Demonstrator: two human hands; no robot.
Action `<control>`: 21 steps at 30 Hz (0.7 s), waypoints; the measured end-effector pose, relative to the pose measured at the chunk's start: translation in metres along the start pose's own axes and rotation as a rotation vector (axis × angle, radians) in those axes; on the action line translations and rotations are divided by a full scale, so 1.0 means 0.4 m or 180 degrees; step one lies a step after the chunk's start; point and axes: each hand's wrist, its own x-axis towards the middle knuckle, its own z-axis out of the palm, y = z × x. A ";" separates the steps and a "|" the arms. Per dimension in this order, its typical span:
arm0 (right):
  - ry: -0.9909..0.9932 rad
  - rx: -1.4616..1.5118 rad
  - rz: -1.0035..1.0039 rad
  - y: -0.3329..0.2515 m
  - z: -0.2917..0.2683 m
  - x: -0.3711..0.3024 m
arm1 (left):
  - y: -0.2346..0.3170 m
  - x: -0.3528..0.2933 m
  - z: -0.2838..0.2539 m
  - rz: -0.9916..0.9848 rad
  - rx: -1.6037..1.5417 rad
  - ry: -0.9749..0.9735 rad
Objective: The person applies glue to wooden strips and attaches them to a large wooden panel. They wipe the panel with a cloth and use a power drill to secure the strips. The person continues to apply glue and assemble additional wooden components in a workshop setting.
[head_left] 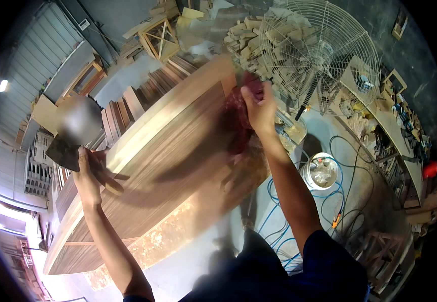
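A large wooden panel (173, 146) with a pale, thick edge lies tilted across the space before me. My left hand (88, 173) is closed around the wooden handle of a putty knife (64, 152), at the panel's left edge; its wide dark blade points out to the left. Bunched in my right hand (259, 110) is a dark red cloth (237, 103), pressed against the panel near its far right end. Part of the cloth hangs down and is blurred. Below the panel, a rough chipboard sheet (165, 241) shows.
At the far right stands a big wire-caged fan (321, 55). A white bucket (321, 171) sits on the floor right of my right forearm, with blue hoses (274, 201) looping around it. Stacked boards (127, 105) and a pile of wood offcuts (246, 38) lie beyond the panel.
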 end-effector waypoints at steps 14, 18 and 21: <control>-0.1476 -0.0217 -0.0182 -0.178 0.057 -0.661 | -0.024 -0.203 -0.424 0.0797 0.0649 0.0145; -0.2573 -0.0085 -0.0309 -0.523 0.257 -0.952 | -0.089 -0.324 -0.917 -0.0856 0.0806 0.0341; -0.2858 0.0168 -0.1923 -0.812 0.569 -1.140 | -0.264 -0.383 -1.335 -0.0329 0.0384 0.0731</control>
